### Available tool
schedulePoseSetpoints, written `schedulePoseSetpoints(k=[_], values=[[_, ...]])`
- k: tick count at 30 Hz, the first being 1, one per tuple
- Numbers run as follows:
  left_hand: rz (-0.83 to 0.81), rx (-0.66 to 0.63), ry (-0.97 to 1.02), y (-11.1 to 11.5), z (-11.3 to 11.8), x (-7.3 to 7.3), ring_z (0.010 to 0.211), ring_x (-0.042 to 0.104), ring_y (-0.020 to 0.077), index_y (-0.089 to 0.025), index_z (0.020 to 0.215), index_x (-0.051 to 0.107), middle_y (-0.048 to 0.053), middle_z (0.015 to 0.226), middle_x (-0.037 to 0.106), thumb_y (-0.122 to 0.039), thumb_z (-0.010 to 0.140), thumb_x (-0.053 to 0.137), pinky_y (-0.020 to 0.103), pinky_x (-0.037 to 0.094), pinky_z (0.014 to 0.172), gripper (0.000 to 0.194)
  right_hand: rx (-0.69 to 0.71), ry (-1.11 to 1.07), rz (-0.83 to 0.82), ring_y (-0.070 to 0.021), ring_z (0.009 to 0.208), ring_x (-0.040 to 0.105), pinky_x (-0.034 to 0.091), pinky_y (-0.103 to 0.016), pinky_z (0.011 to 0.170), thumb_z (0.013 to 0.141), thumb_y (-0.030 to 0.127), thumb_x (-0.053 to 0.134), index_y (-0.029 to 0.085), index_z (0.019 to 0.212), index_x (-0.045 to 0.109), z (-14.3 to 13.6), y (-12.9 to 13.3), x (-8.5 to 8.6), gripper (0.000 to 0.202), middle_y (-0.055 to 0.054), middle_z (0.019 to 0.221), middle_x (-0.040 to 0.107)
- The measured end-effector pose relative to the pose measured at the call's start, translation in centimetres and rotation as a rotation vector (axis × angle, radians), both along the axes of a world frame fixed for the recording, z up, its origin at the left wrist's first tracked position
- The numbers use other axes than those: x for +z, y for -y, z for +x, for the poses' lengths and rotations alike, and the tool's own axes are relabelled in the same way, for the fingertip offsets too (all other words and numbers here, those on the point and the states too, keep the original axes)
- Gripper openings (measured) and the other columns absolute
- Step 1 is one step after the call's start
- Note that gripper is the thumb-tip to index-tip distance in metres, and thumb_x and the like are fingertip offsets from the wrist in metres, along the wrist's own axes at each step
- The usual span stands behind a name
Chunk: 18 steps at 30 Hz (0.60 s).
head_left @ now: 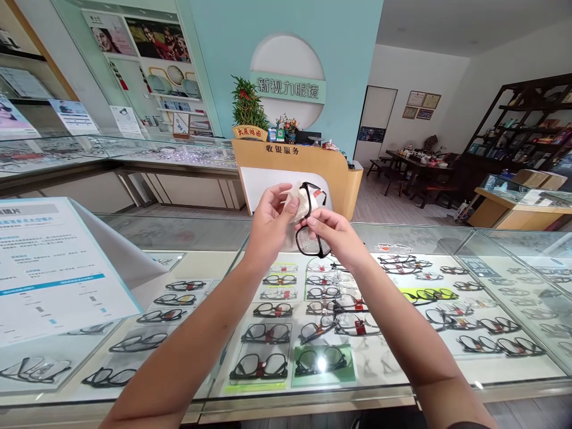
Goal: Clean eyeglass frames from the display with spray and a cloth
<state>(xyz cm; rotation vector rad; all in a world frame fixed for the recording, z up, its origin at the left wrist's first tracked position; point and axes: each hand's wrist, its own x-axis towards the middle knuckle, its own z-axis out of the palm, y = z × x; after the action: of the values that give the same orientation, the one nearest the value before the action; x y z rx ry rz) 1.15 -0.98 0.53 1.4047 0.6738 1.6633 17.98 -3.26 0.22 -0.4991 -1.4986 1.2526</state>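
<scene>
Head view: at far left a printed sign (pixel 58 268) stands on the glass counter (pixel 384 396); then the left hand (pixel 270 219), fingers closed on a pale cloth (pixel 295 198) against the upper lens of black-framed glasses (pixel 308 241) raised above the counter; the right hand (pixel 336 233), fingers pinched near the frame's middle; further right, display spectacles (pixel 521 347) lie under glass.
</scene>
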Motion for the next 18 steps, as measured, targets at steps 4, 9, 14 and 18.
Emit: schedulePoseSetpoints(k=[4,9,14,18], values=[[-0.085,-0.106,0.044,-0.1,-0.4,0.6,0.081,0.071,0.0149,-0.022,0.124,0.072,0.004,0.102,0.080,-0.052,0.081,0.097,0.025,0.057,0.074,0.058,0.006,0.008,-0.018,-0.0165,0.078,0.054,0.045,-0.032,0.086,0.095,0.056,0.082,0.025,0.085,0.071,0.1,-0.1,-0.1,0.034,0.003,0.075,0.060],[-0.232,-0.349,-0.039,-0.3,-2.1,1.9,0.069,0.070,0.0144,-0.016,0.108,0.076,0.005,0.088,0.080,-0.046,0.072,0.103,0.026,0.059,0.067,0.054,0.055,0.041,-0.058,-0.0170,0.082,0.057,0.046,-0.032,0.085,0.095,0.055,0.082,0.024,0.088,0.073,0.8,0.0,0.0,0.033,-0.001,0.086,0.071],[-0.225,-0.545,-0.210,0.1,-3.3,2.7,0.063,0.068,0.0152,-0.017,0.092,0.077,0.004,0.076,0.075,-0.048,0.077,0.099,0.025,0.056,0.058,0.041,0.148,0.102,-0.082,-0.0159,0.079,0.055,0.045,-0.031,0.081,0.095,0.052,0.083,0.023,0.085,0.072,1.5,0.1,0.4,0.032,-0.003,0.093,0.078],[-0.186,-0.468,-0.221,0.2,-3.0,2.4,0.065,0.067,0.0155,-0.016,0.093,0.079,0.004,0.076,0.075,-0.047,0.078,0.098,0.025,0.056,0.061,0.039,0.106,0.094,-0.109,-0.0155,0.077,0.054,0.045,-0.031,0.079,0.093,0.054,0.084,0.022,0.085,0.074,1.6,-0.1,0.3,0.034,-0.002,0.089,0.077]])
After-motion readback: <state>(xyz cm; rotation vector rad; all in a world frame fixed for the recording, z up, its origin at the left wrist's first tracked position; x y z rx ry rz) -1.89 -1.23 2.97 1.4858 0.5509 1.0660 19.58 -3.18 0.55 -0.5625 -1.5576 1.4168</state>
